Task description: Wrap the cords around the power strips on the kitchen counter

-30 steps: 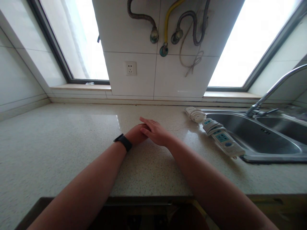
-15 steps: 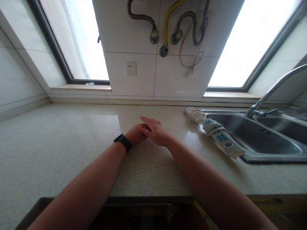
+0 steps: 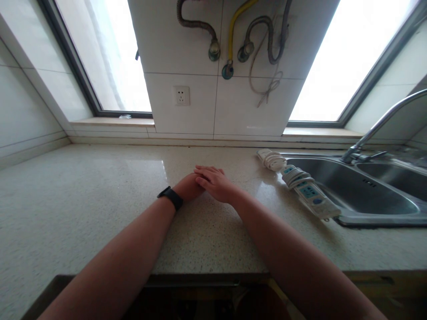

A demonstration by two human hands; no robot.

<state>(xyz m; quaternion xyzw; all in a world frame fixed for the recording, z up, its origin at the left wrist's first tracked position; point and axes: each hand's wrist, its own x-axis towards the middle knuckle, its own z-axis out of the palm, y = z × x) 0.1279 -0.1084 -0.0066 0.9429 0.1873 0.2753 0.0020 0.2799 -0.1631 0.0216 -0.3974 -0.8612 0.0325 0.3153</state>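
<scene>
Both my hands lie together on the speckled stone countertop (image 3: 100, 200), near its middle. My right hand (image 3: 216, 183) lies flat, palm down, across the fingers of my left hand (image 3: 187, 187). It holds nothing. My left hand's fingers are hidden under the right one, so only its back shows. A black band (image 3: 171, 198) sits on my left wrist. Both forearms reach in from the near edge of the counter.
A white power strip (image 3: 308, 192) with its cord coiled around it lies right of my hands, at the rim of a steel double sink (image 3: 360, 195) with a faucet (image 3: 376, 129). The tiled wall behind carries a socket (image 3: 182, 95) and several hoses (image 3: 230, 40), between two windows.
My right hand's fingers have settled slightly lower onto my left hand. Nothing else has moved.
</scene>
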